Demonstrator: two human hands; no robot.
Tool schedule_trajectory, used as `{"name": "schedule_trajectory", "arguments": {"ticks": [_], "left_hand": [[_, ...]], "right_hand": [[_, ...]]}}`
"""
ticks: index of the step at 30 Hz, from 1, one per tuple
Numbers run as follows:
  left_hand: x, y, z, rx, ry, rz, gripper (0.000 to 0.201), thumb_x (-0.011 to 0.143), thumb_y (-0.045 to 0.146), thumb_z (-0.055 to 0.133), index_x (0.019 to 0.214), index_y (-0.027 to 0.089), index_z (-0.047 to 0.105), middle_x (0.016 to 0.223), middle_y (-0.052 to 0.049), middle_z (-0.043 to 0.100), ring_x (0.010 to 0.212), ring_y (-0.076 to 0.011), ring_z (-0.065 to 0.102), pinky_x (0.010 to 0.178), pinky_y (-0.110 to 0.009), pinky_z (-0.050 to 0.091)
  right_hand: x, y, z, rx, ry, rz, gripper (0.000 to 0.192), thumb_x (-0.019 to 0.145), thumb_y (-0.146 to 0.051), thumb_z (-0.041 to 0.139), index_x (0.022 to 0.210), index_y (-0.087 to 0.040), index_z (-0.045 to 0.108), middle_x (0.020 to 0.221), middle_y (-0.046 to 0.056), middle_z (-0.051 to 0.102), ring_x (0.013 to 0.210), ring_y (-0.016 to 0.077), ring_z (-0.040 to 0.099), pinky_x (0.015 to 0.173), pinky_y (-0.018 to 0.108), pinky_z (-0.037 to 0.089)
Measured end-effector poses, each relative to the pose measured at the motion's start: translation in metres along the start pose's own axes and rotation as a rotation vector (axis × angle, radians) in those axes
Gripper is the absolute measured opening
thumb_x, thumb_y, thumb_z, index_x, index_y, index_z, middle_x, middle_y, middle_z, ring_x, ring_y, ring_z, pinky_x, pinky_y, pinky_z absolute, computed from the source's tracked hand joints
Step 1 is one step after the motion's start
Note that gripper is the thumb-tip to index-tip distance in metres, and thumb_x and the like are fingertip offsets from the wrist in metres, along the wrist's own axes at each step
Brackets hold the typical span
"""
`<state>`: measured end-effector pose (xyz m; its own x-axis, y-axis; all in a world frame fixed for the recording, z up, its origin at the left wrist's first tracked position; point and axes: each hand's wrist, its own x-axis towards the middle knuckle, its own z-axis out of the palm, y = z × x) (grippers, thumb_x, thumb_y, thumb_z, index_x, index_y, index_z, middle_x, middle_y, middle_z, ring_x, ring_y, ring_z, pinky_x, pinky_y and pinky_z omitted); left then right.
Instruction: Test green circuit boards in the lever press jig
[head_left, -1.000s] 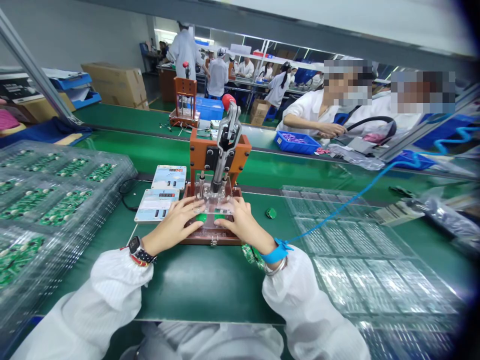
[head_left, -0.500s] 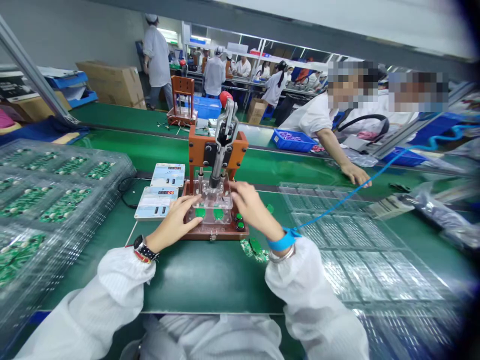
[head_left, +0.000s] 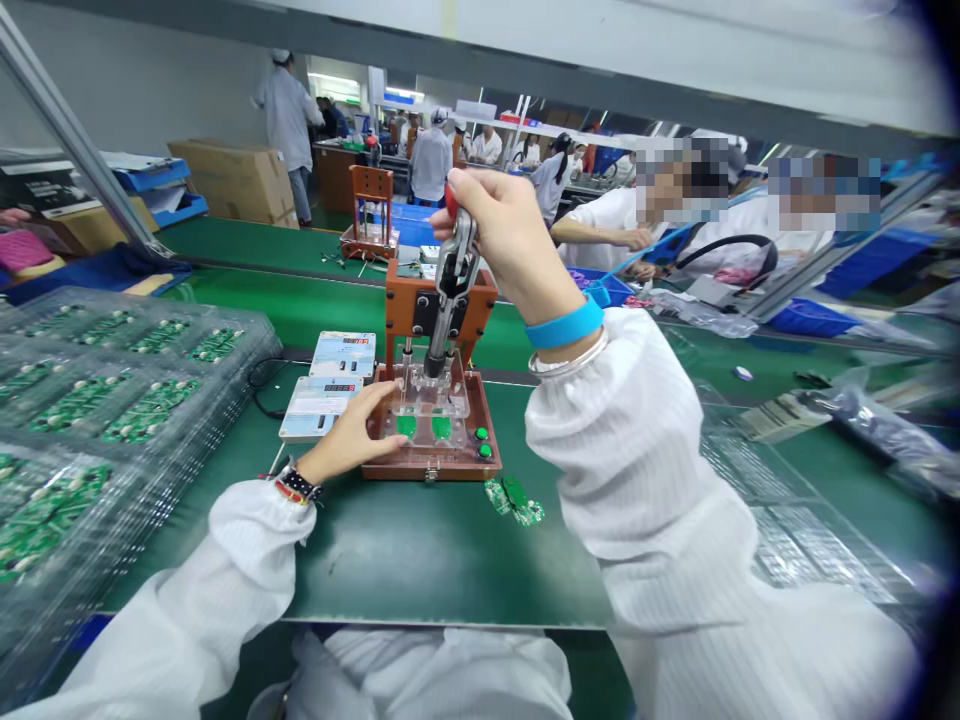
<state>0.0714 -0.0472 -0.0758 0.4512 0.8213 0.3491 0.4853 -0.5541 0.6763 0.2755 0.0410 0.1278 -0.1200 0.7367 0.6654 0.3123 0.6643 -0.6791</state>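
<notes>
Bench top: The green bench top (head_left: 420, 575) is right in front of the person in white sleeves.
Tray stack: A pile of clear trays (head_left: 251, 335) stands on the left, with lots of green circuit boards (head_left: 150, 405) in it.
Loose boards: A few more circuit boards (head_left: 514, 498) lie in a little heap near the jig's right front corner.
Clamp jig: It has a brown base (head_left: 471, 467), with two green buttons (head_left: 485, 451) on the right.
Boards in the jig: Two small green boards (head_left: 442, 428) sit side by side near the front of the base. I cannot tell if the clear plate (head_left: 454, 402) pushes on them.
Left hand (head_left: 349, 435): It is at the jig's left side, thumb spread from the fingers, holding nothing I can see. The thumb tip is close to the left board; maybe touching, I cannot tell.
Right hand (head_left: 510, 225): It is up high, fingers curled round the red knob (head_left: 451, 200) on the metal lever (head_left: 452, 275).
Step now: To me, this looks like working the lever, with both boards already in place.
Next move: I think it calls for a firm grip and a left thumb well away from the plate.
Number boxes: Two boxes (head_left: 343, 355) with red numbers stand just left of the jig.
Far side: Another orange jig (head_left: 371, 185) stands there, and co-workers in white are beyond.
</notes>
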Motion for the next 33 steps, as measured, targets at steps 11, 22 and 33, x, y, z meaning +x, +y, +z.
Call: {"name": "schedule_trajectory", "arguments": {"ticks": [11,22,33], "left_hand": [[0.018,-0.066,-0.074,0.495,-0.176,-0.138,0.066,0.078,0.047,0.058,0.136,0.018,0.046,0.139,-0.015,0.047,0.132,-0.0374,0.031,0.102,-0.054,0.028],[0.037,-0.074,-0.070,0.516,-0.527,-0.149,0.109,0.058,0.051,0.079,0.145,0.013,0.027,0.150,-0.021,0.026,0.140,-0.0407,0.012,0.106,-0.059,0.012],[0.037,-0.073,-0.061,0.341,-0.362,-0.144,0.099,0.054,0.038,0.085,0.140,0.017,0.040,0.143,-0.016,0.043,0.135,-0.0364,0.031,0.109,-0.050,0.023]], "right_hand": [[-0.119,-0.039,0.020,-0.020,0.105,-0.594,0.033,0.088,-0.005,0.042,0.114,-0.024,0.046,0.114,0.003,0.057,0.107,0.0144,0.059,0.094,0.034,0.053],[-0.148,-0.010,0.055,-0.051,0.250,-0.527,0.024,0.081,0.003,0.043,0.082,-0.020,0.046,0.104,0.004,0.062,0.119,0.0221,0.053,0.098,0.053,0.046],[-0.185,-0.074,0.080,-0.227,-0.158,-0.774,0.018,0.084,-0.008,0.047,0.083,-0.025,0.055,0.099,0.001,0.070,0.127,0.0160,0.048,0.113,0.038,0.029]]}}
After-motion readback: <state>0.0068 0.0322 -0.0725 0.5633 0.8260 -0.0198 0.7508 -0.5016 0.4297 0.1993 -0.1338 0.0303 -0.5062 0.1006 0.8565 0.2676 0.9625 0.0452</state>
